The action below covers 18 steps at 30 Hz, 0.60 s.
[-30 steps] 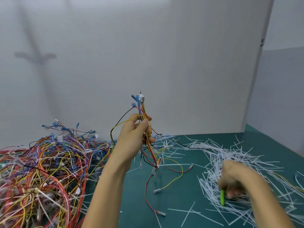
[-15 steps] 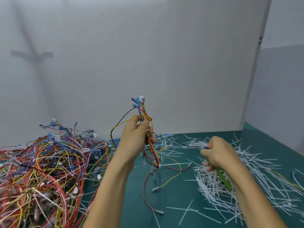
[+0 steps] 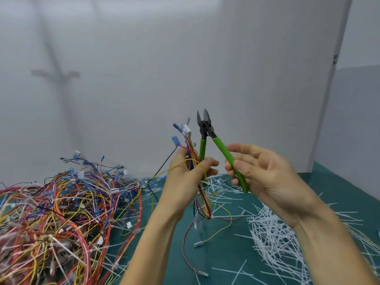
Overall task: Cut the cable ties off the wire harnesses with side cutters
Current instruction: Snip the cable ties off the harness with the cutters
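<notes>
Two hands meet in front of the camera, well above the green tabletop (image 3: pixel 230 254). The left hand (image 3: pixel 185 182) is curled round one wire harness (image 3: pixel 191 149) and holds it upright, with its white and blue connectors at the top and its loose red, yellow and black leads hanging down towards the tabletop. Just right of the harness stand the green-handled side cutters (image 3: pixel 207 130), their tips pointing up and their blades parted. The right hand (image 3: pixel 267 175) pinches the cutters' right handle between thumb and forefinger, and its other fingers are loosely spread. The cutters' left handle runs down beside the harness and passes behind the left hand's fingertips; I cannot tell whether those fingers grip it.

Well to the left of the harness lies a big tangled pile of wire harnesses (image 3: pixel 61 206). To its right and below it lies a heap of cut cable ties (image 3: pixel 275 235), white strips scattered over the tabletop.

This looks like the step of readying the tool: the cutters are up beside the harness but are not yet on a tie. No tie on the held harness shows clearly. The next move probably calls for the right hand to take both handles into its palm, find a tie on the bundle, and slip one blade under the strap alone, clear of the wire insulation, before squeezing.
</notes>
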Each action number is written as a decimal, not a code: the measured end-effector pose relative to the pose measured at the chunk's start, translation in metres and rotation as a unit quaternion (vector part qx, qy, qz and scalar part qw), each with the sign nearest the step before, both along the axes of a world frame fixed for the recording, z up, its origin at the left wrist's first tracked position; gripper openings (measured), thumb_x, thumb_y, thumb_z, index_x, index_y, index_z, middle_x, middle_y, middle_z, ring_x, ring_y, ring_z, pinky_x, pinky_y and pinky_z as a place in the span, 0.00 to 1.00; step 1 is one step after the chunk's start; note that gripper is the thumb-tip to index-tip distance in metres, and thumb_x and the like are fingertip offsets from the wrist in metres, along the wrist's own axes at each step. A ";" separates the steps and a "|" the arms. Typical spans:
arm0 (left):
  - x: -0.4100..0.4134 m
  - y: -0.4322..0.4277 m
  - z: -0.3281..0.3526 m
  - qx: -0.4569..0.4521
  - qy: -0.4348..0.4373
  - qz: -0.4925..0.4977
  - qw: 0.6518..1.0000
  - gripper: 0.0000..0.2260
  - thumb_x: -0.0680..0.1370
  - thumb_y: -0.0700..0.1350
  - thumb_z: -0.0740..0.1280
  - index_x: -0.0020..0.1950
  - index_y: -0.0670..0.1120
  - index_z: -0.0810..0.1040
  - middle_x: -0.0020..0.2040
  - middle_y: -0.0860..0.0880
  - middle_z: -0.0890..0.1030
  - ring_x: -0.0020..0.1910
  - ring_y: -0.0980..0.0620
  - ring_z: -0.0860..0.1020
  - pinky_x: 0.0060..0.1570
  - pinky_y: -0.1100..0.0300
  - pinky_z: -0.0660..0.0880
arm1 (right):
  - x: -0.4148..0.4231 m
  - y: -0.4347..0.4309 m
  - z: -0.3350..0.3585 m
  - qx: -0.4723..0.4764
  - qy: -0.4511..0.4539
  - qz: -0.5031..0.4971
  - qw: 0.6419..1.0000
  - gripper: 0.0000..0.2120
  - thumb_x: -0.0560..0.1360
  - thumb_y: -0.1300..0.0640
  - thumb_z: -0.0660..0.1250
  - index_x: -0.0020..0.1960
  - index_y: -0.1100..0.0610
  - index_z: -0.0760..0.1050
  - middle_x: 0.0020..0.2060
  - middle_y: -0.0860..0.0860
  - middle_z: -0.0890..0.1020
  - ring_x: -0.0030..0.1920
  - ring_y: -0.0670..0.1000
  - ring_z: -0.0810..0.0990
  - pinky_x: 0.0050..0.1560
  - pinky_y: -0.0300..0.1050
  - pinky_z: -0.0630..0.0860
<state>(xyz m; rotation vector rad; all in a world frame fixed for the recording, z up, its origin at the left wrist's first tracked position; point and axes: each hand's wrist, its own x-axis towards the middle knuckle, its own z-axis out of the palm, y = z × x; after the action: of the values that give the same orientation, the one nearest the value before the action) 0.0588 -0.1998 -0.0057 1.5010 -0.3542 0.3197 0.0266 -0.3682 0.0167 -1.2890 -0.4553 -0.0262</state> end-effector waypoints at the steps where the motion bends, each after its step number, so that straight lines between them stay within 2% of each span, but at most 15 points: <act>1: -0.002 0.000 0.002 -0.021 -0.002 -0.012 1.000 0.07 0.77 0.35 0.69 0.52 0.41 0.72 0.39 0.50 0.85 0.38 0.52 0.84 0.40 0.63 0.79 | 0.001 0.004 -0.001 -0.015 -0.014 -0.015 1.000 0.16 0.74 0.61 0.65 0.61 0.62 0.75 0.38 0.54 0.81 0.38 0.49 0.77 0.36 0.39 0.76; 3: -0.005 -0.002 0.003 -0.042 -0.006 -0.036 0.998 0.08 0.77 0.33 0.67 0.53 0.42 0.73 0.38 0.50 0.84 0.36 0.52 0.84 0.40 0.63 0.80 | 0.003 0.012 -0.003 -0.052 -0.037 -0.045 0.997 0.16 0.78 0.55 0.63 0.60 0.64 0.77 0.39 0.50 0.79 0.37 0.48 0.70 0.32 0.38 0.69; 4: -0.005 -0.003 0.003 -0.038 -0.011 -0.042 0.998 0.08 0.78 0.32 0.67 0.54 0.41 0.72 0.39 0.50 0.83 0.37 0.54 0.83 0.40 0.63 0.79 | 0.002 0.016 -0.003 -0.069 -0.039 -0.048 0.996 0.20 0.77 0.49 0.62 0.59 0.63 0.78 0.39 0.50 0.77 0.36 0.47 0.68 0.32 0.39 0.66; 6: -0.005 -0.005 0.003 -0.022 -0.021 -0.041 0.999 0.08 0.78 0.32 0.66 0.56 0.40 0.72 0.39 0.50 0.81 0.38 0.55 0.81 0.40 0.64 0.78 | 0.000 0.024 -0.002 -0.101 -0.023 -0.043 0.994 0.24 0.72 0.40 0.63 0.57 0.58 0.81 0.39 0.52 0.73 0.34 0.46 0.65 0.31 0.40 0.62; 7: -0.005 -0.004 0.003 -0.015 -0.018 -0.041 0.999 0.08 0.78 0.33 0.66 0.56 0.40 0.73 0.40 0.51 0.81 0.39 0.55 0.81 0.42 0.63 0.79 | -0.002 0.027 -0.001 -0.121 -0.016 -0.046 0.991 0.22 0.72 0.39 0.63 0.55 0.54 0.81 0.38 0.51 0.73 0.34 0.46 0.65 0.32 0.40 0.62; 9: -0.005 -0.003 0.003 0.012 -0.013 -0.045 0.999 0.06 0.79 0.35 0.67 0.53 0.42 0.73 0.39 0.51 0.81 0.41 0.51 0.83 0.45 0.59 0.80 | -0.002 0.028 -0.001 -0.146 -0.007 -0.064 0.987 0.11 0.77 0.44 0.63 0.50 0.43 0.83 0.34 0.44 0.75 0.34 0.45 0.65 0.33 0.41 0.64; 10: -0.006 -0.003 0.003 0.038 -0.018 -0.046 0.998 0.05 0.79 0.36 0.67 0.51 0.43 0.73 0.40 0.51 0.81 0.43 0.49 0.83 0.47 0.56 0.81 | 0.000 0.027 -0.003 -0.147 -0.007 -0.072 0.987 0.11 0.79 0.50 0.62 0.47 0.41 0.83 0.34 0.41 0.77 0.34 0.45 0.67 0.34 0.41 0.65; 12: -0.008 -0.004 0.003 0.106 -0.050 -0.043 0.992 0.04 0.80 0.40 0.66 0.51 0.47 0.73 0.45 0.50 0.81 0.48 0.47 0.81 0.54 0.49 0.78 | 0.003 0.026 -0.006 -0.134 0.005 -0.081 0.988 0.14 0.78 0.57 0.60 0.48 0.44 0.83 0.39 0.40 0.82 0.36 0.43 0.70 0.36 0.42 0.68; 13: -0.011 -0.007 0.004 0.143 -0.063 -0.040 0.987 0.03 0.81 0.44 0.65 0.53 0.49 0.74 0.49 0.51 0.81 0.52 0.47 0.79 0.59 0.46 0.75 | 0.003 0.026 -0.006 -0.118 0.016 -0.079 0.990 0.13 0.78 0.58 0.60 0.51 0.46 0.82 0.42 0.40 0.83 0.37 0.44 0.70 0.36 0.42 0.69; 14: -0.013 -0.010 0.004 0.175 -0.067 -0.034 0.982 0.07 0.81 0.48 0.63 0.58 0.51 0.74 0.55 0.52 0.80 0.57 0.50 0.78 0.63 0.46 0.72 | 0.003 0.026 -0.006 -0.097 0.026 -0.071 0.992 0.13 0.78 0.58 0.60 0.52 0.46 0.81 0.44 0.40 0.83 0.38 0.45 0.70 0.37 0.42 0.70; 16: -0.017 -0.015 0.004 0.193 -0.049 -0.050 0.979 0.15 0.81 0.55 0.59 0.68 0.57 0.71 0.65 0.59 0.77 0.67 0.58 0.72 0.69 0.53 0.68 | 0.004 0.025 -0.007 -0.051 0.038 -0.066 0.996 0.11 0.79 0.55 0.60 0.52 0.47 0.81 0.43 0.43 0.82 0.41 0.46 0.73 0.40 0.43 0.72; 18: -0.022 -0.017 0.009 0.157 -0.024 -0.063 0.985 0.11 0.82 0.57 0.57 0.62 0.70 0.72 0.61 0.71 0.75 0.65 0.69 0.71 0.65 0.70 0.66 | 0.007 0.024 -0.007 -0.020 0.041 -0.079 0.996 0.10 0.80 0.52 0.61 0.54 0.50 0.80 0.46 0.47 0.82 0.46 0.48 0.77 0.44 0.46 0.73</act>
<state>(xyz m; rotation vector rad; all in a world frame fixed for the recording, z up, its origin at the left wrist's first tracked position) 0.0367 -0.2167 0.0033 1.7727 -0.5554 0.2049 0.0333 -0.3446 0.0092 -1.3579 -0.2843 -0.0962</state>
